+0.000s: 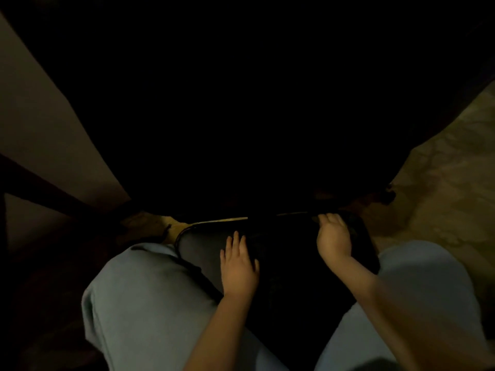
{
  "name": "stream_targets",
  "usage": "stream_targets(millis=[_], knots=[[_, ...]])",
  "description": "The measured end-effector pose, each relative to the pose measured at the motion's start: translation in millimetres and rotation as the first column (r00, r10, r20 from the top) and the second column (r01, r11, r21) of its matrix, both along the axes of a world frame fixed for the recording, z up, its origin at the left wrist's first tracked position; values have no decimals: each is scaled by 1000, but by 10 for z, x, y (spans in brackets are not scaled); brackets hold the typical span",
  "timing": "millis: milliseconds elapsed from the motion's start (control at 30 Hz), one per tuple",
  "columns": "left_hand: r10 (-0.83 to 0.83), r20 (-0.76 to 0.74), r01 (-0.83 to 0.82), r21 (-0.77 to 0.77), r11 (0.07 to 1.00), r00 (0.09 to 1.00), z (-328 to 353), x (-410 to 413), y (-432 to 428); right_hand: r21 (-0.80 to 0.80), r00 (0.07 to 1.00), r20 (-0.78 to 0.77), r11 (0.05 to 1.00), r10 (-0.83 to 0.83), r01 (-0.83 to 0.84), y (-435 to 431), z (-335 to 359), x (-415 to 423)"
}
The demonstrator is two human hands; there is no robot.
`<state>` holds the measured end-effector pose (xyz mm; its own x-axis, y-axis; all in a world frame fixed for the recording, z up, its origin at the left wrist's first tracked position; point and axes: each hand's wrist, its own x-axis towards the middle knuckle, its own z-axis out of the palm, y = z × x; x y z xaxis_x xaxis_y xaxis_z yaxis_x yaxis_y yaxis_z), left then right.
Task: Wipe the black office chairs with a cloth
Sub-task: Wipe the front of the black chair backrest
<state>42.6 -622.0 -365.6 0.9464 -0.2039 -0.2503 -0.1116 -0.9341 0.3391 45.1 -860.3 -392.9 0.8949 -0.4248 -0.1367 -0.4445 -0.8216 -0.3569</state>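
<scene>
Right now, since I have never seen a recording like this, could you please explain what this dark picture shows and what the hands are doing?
There is no machine here. A person wears one camera on the head, so the single picture looks forward and down at their own lap. The pale blue shapes are their trouser legs. Between them lies a black surface, apparently a chair seat. The left hand rests flat on it, fingers straight. The right hand is at the seat's far edge with fingers curled; it is too dark to tell whether it holds a cloth. A mottled floor shows on the right.
</scene>
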Motion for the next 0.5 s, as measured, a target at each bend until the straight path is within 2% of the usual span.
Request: stream_targets(millis=[133,267,400,500], knots=[[17,-12,-17,-47,999,1000,70,100,140,41,997,43,997,67,-69,607,-42,156],[19,5,-19,-19,1000,1000,188,289,497,81,989,42,986,140,-143,1265,-51,368],[10,20,-11,46,999,1000,245,439,947,86,956,-18,954,291,-289,1943,48,550],[105,24,-105,-17,994,994,236,450,1164,84,901,-19,899,434,-431,2358,114,633]])
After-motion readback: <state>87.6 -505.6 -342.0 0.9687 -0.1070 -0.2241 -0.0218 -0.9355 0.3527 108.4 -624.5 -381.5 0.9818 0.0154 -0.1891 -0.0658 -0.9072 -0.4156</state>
